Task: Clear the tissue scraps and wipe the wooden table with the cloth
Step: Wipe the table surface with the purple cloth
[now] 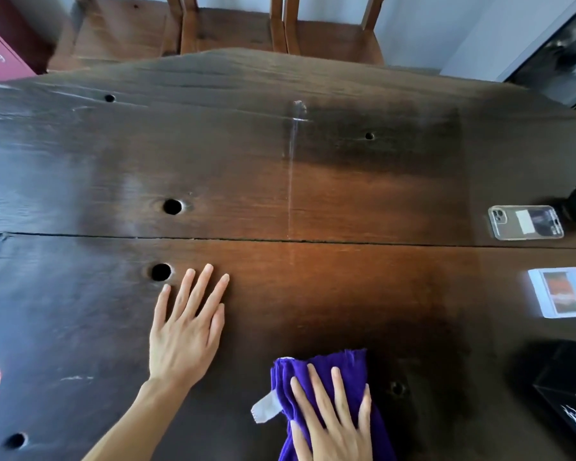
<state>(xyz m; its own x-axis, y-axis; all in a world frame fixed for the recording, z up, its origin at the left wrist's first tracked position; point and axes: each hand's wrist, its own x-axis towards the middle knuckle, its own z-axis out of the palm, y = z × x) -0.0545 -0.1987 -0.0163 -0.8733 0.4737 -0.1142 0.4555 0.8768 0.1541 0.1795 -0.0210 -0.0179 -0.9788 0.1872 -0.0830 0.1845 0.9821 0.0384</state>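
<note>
**Cloth pressed flat at the near edge**

At 6 o'clock the right hand lies flat, fingers spread, pressing the purple cloth onto the wooden table. The left hand, toward 8 o'clock, rests open-palmed, holding nothing. Farther, at 3 o'clock, lies a clear phone case.
</note>
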